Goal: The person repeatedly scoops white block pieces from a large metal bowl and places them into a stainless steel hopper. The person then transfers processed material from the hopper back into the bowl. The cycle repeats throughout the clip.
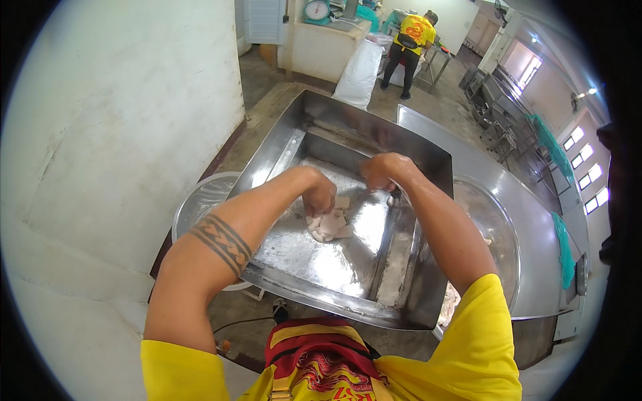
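Observation:
In front of me stands a deep steel tray (pixel 294 264) with raised walls and a sunken floor. On that floor lies a small heap of pale pinkish, wet-looking pieces (pixel 329 227), perhaps raw meat or fat. My left hand (pixel 319 197) reaches down to the heap, its fingers curled against the upper pieces. To its right, my right hand (pixel 381 170) hovers by the tray's inner ledge with bent, closed fingers; what they hold, if anything, is hidden. A small white bit (pixel 390 200) shows just below it.
A round basin (pixel 194 200) stands left, partly under the tray. At right, a large round metal pan (pixel 505 234) rests on a steel table (pixel 535 267), with pale pieces (pixel 450 304) by the tray's corner. Farther off are a white sack (pixel 360 73), a scale (pixel 317 11) and a co-worker (pixel 416 37).

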`<state>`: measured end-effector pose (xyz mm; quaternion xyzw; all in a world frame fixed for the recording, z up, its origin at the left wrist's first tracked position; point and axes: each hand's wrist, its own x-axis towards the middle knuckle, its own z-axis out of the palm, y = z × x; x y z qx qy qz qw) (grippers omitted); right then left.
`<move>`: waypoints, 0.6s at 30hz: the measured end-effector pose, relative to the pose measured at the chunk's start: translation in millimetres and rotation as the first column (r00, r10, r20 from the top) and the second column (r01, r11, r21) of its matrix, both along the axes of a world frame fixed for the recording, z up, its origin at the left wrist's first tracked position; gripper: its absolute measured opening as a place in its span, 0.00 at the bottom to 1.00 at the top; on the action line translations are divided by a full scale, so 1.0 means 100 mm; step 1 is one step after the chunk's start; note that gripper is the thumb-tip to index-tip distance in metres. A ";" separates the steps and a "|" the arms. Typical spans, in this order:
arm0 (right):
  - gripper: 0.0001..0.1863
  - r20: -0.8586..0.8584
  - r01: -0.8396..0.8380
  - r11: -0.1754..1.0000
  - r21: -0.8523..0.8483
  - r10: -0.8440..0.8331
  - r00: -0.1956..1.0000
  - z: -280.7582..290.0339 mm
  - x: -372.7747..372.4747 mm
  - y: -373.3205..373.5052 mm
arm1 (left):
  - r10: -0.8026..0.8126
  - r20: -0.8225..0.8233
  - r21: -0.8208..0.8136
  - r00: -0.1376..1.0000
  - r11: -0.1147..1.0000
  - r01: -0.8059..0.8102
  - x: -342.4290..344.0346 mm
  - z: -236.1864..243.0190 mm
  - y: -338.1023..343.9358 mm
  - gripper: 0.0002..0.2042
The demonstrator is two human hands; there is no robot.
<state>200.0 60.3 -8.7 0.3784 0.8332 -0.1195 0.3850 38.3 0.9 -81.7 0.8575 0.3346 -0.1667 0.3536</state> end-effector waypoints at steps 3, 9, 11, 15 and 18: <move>0.11 0.143 -0.225 0.965 0.131 0.207 0.968 -0.10 0.09 -0.07 | 0.014 -0.078 0.007 0.997 1.000 -0.013 0.04 0.10 -0.02 0.16; 0.16 -0.220 0.023 0.976 -0.217 -0.072 0.973 -0.25 -0.11 -0.21 | 0.590 -0.002 -0.027 0.808 0.807 -0.589 -0.19 0.60 0.01 0.11; 0.14 -0.251 -0.047 0.943 -0.329 -0.039 0.967 -0.24 -0.18 -0.22 | 0.610 -0.013 0.066 0.792 0.791 -0.608 -0.22 0.67 0.00 0.13; 0.15 -0.340 -0.564 0.707 -0.427 0.453 0.824 -0.39 -0.29 -0.47 | 0.616 -0.083 0.125 0.783 0.786 -0.605 -0.21 0.70 -0.04 0.15; 0.15 -0.069 -0.714 0.637 -0.290 0.730 0.680 -0.56 -0.37 -0.71 | 0.598 -0.116 0.061 0.793 0.802 -0.595 -0.19 0.66 -0.07 0.16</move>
